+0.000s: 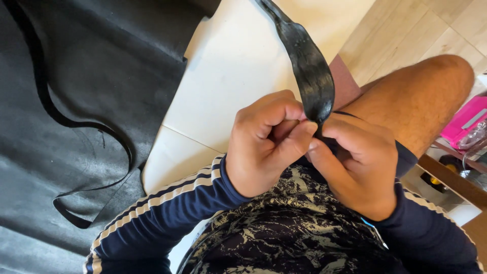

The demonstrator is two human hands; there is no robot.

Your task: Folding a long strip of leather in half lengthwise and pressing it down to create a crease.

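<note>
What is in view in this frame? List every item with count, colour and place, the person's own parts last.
leather strip: one, black, glossy, pinched at its lower end by both hands, running up to the top edge
leather sheet: one, dark grey, left, with a cut thin black loop lying on it
table: one, white, centre
pink box: one, right edge
wooden floor: light, top right
knee: one, bare, right
left hand: pinching strip
right hand: pinching strip

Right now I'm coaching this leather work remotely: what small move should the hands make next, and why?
Probably draw the black strip a little further through the fingers. Left hand and right hand both pinch its near end, while the rest trails slack over the white table.
</note>
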